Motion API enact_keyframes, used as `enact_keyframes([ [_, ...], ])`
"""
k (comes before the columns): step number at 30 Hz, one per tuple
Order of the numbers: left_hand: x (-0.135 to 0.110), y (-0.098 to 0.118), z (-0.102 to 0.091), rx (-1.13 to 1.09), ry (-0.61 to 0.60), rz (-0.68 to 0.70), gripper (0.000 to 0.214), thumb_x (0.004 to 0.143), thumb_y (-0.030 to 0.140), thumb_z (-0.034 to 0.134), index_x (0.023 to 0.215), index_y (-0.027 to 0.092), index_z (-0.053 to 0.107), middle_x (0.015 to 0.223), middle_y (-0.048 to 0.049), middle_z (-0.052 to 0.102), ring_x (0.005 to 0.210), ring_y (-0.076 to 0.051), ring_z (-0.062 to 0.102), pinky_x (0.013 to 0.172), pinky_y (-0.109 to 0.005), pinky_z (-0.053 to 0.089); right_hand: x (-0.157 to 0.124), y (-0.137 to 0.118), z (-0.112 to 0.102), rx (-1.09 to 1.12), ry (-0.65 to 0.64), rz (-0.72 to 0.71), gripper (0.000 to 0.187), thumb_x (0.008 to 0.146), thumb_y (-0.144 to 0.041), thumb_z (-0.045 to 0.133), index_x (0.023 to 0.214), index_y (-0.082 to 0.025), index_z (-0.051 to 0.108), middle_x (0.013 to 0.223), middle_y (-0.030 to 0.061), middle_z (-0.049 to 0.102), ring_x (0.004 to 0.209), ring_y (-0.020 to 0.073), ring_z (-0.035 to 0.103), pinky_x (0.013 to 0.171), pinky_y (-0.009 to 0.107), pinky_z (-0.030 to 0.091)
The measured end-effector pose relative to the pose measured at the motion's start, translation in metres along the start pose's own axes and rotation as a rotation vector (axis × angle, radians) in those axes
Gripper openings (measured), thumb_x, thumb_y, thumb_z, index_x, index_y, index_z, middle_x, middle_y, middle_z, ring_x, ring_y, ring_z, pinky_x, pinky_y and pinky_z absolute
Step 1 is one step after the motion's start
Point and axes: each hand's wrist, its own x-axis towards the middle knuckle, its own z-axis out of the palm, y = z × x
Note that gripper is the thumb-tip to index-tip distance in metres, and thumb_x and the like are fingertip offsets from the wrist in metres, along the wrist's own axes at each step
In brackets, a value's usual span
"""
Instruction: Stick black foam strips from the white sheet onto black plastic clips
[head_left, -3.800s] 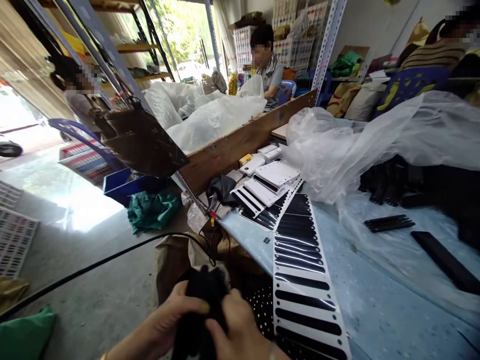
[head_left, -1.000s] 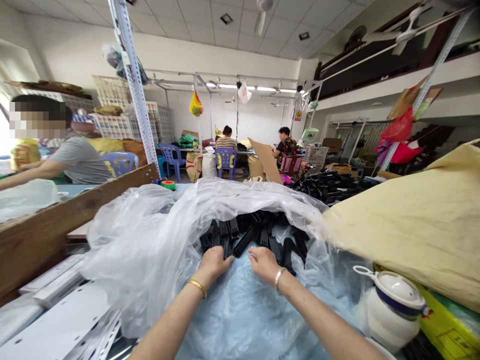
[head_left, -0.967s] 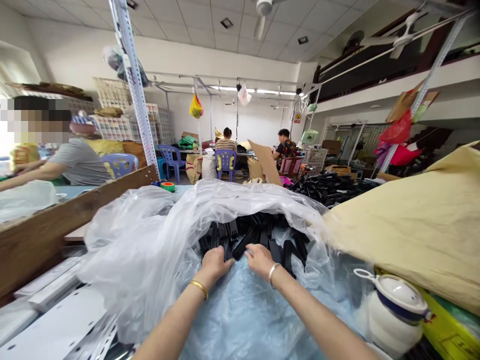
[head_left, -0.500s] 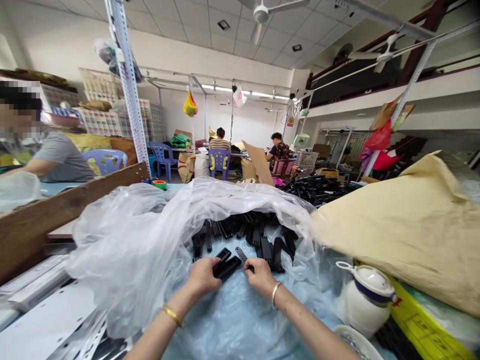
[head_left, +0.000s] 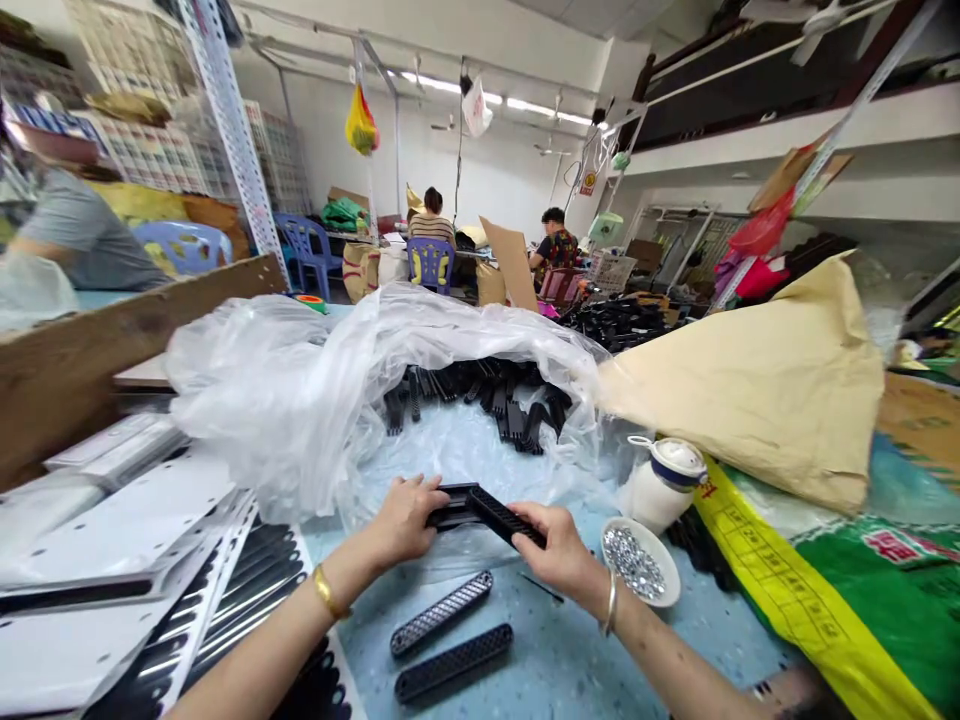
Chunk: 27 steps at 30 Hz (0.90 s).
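Note:
My left hand (head_left: pixel 405 517) is closed on a black plastic channel piece (head_left: pixel 452 506). In my right hand (head_left: pixel 561 552) I grip a black textured strip (head_left: pixel 496 514), its far end touching the channel piece. Closer to me, two more textured strips lie side by side on the blue tabletop, a shinier one (head_left: pixel 441 612) and a duller one (head_left: pixel 454 663). A thin dark rod (head_left: pixel 541 587) rests by my right wrist. Beyond my hands, a clear plastic bag (head_left: pixel 300 410) lies with its mouth towards me, showing many black plastic pieces (head_left: pixel 514 420) inside.
To the right stand a white bowl (head_left: pixel 671 590) of small metal parts and a lidded white cup (head_left: pixel 660 495). Beyond them lies a tan sack (head_left: pixel 757 370). White panels (head_left: pixel 90 640) are stacked at left beside a wooden board (head_left: pixel 135 345). Other people sit farther back.
Both hands have drawn back from the bag mouth with black pieces, and the right now holds a strip against the left's piece. My view has tilted down, showing two strips and the bowl.

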Motion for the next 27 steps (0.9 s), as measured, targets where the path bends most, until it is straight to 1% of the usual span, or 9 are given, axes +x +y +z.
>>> enact_keyframes([
  [4,-0.001,-0.006,0.007,-0.008,0.0,-0.02,0.027,0.072,0.005,0.054,0.085,0.021,0.071,0.129,-0.0123,0.065,0.128,-0.038,0.05,0.1,-0.054,0.039,-0.011,-0.008,0.02,-0.021,-0.054,-0.044,0.042,0.065,-0.007,0.052,0.099,-0.018,0.075,0.089,0.0044,0.077,0.081,0.0217,0.071,0.077,0.03,0.054],
  [7,0.007,-0.014,0.008,-0.047,0.006,-0.05,0.023,0.071,0.002,0.053,0.078,0.019,0.069,0.139,-0.0117,0.059,0.134,-0.036,0.045,0.105,-0.051,0.038,-0.013,-0.013,0.039,-0.06,-0.105,-0.091,0.039,0.066,-0.01,0.06,0.098,-0.022,0.077,0.092,0.005,0.078,0.086,0.0225,0.07,0.083,0.031,0.052],
  [10,0.016,-0.023,0.002,-0.126,-0.004,-0.066,0.02,0.065,0.002,0.056,0.063,0.02,0.062,0.128,-0.005,0.069,0.129,-0.029,0.053,0.109,-0.041,0.037,-0.007,-0.016,0.049,-0.124,-0.156,-0.109,0.037,0.067,-0.011,0.065,0.099,-0.024,0.078,0.087,0.0046,0.077,0.083,0.022,0.069,0.079,0.03,0.051],
  [12,0.02,-0.027,-0.003,-0.191,-0.006,-0.073,0.018,0.063,0.004,0.056,0.059,0.021,0.059,0.117,-0.0011,0.074,0.124,-0.027,0.058,0.108,-0.037,0.039,0.0,-0.016,0.05,-0.17,-0.164,-0.104,0.039,0.07,-0.01,0.064,0.103,-0.023,0.078,0.088,0.0056,0.077,0.084,0.0219,0.068,0.08,0.031,0.05],
  [16,0.02,-0.03,-0.015,-0.327,0.001,-0.078,0.012,0.06,0.008,0.055,0.056,0.02,0.056,0.101,-0.0022,0.078,0.118,-0.029,0.062,0.096,-0.034,0.047,0.01,-0.017,0.053,-0.213,-0.236,-0.121,0.037,0.071,-0.011,0.065,0.103,-0.025,0.078,0.087,0.0037,0.076,0.082,0.0205,0.067,0.079,0.029,0.049],
  [19,0.011,-0.028,-0.024,-0.426,0.035,-0.07,0.011,0.061,0.01,0.053,0.056,0.019,0.057,0.092,-0.003,0.079,0.117,-0.03,0.063,0.094,-0.034,0.048,0.006,-0.021,0.054,-0.234,-0.306,-0.142,0.034,0.067,-0.018,0.072,0.099,-0.026,0.079,0.079,0.0025,0.074,0.075,0.0212,0.066,0.073,0.029,0.049],
  [22,-0.007,-0.022,-0.033,-0.503,0.087,-0.052,0.009,0.069,0.016,0.054,0.064,0.018,0.061,0.104,-0.006,0.077,0.112,-0.028,0.065,0.092,-0.033,0.05,-0.002,-0.022,0.053,-0.25,-0.322,-0.152,0.033,0.067,-0.026,0.075,0.1,-0.025,0.078,0.083,0.0035,0.074,0.079,0.0222,0.067,0.075,0.029,0.05],
  [24,-0.022,-0.016,-0.034,-0.522,0.12,-0.041,0.01,0.073,0.021,0.055,0.07,0.017,0.064,0.108,-0.0075,0.076,0.106,-0.027,0.067,0.09,-0.033,0.05,-0.007,-0.019,0.053,-0.258,-0.323,-0.151,0.026,0.07,-0.023,0.072,0.096,-0.024,0.078,0.084,0.0028,0.075,0.081,0.0215,0.067,0.077,0.029,0.05],
  [27,-0.043,-0.004,-0.024,-0.494,0.166,-0.046,0.011,0.074,0.021,0.056,0.071,0.018,0.066,0.095,-0.0078,0.075,0.099,-0.027,0.066,0.089,-0.035,0.049,-0.011,-0.013,0.057,-0.266,-0.307,-0.126,0.02,0.073,-0.012,0.065,0.085,-0.021,0.077,0.08,0.003,0.075,0.079,0.0203,0.067,0.076,0.029,0.049],
])
